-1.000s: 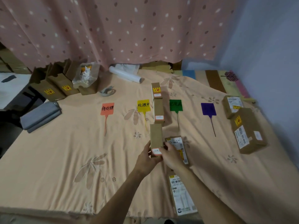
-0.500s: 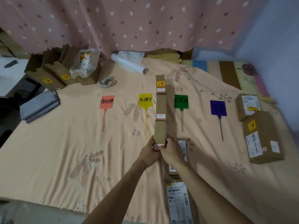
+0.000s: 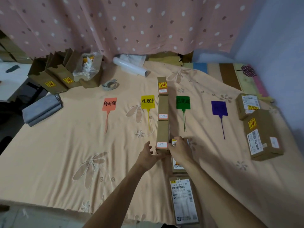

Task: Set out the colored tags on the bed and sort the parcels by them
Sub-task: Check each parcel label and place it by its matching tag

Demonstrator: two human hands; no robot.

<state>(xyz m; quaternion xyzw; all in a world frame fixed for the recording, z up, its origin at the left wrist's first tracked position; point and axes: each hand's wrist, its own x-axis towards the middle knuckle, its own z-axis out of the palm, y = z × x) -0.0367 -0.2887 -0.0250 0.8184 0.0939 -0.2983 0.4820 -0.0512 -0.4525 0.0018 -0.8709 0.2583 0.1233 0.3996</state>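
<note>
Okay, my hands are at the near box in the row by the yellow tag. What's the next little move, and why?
Probably let go and reach for the parcel under the right hand. The near box lies flat, in line with the middle box beside the yellow tag, so it looks placed; the left hand only touches its end.

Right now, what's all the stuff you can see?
Orange tag, yellow tag, green tag, purple tag: one each, row across bed.
Slim boxes: three, brown, end to end between yellow and green tags.
Flat parcels: two, brown, near side.
Big parcels: two, brown, right side.
Open cartons: several, brown, far left.
Grey bundle: one, grey, left edge.
Curtain: one, pink, behind.
Roll: one, white, by curtain.
Left hand: fingers touch nearest slim box.
Right hand: grips it too.
</note>
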